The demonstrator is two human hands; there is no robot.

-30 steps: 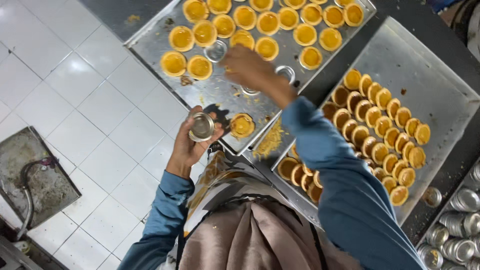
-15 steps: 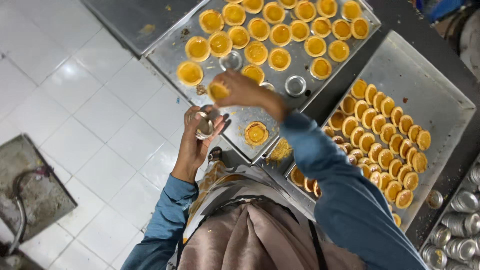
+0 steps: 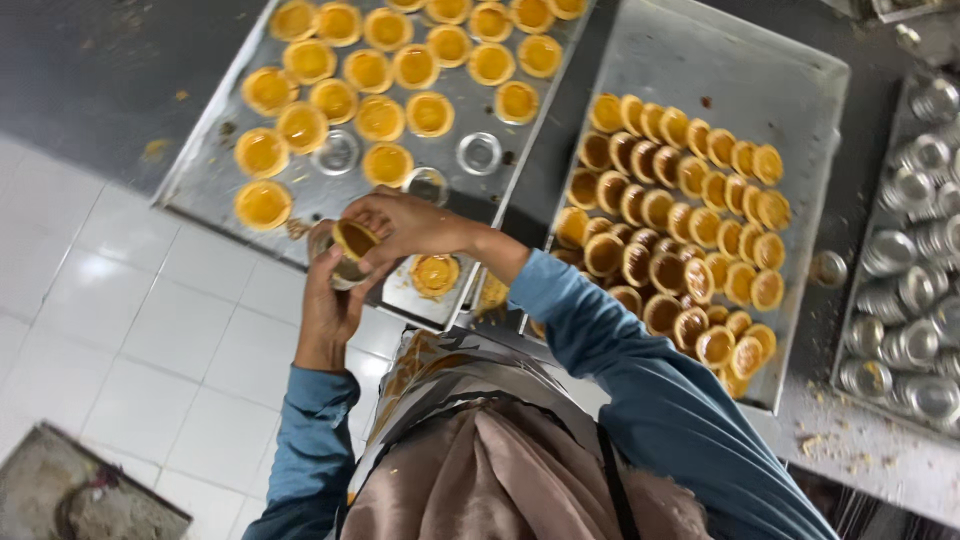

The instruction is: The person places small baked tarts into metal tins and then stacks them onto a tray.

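- A small metal tart mould [image 3: 340,268] is gripped by the left hand [image 3: 330,300].
- A golden tart shell [image 3: 354,238] is pinched in the right hand [image 3: 410,228], just above the mould, over the baking tray [image 3: 200,180].

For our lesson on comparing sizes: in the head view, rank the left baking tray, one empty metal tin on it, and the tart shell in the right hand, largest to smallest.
1. Left baking tray, clearly largest.
2. Empty metal tin and tart shell in the right hand: they look alike, and the shell is nearer the camera, so no ranking.
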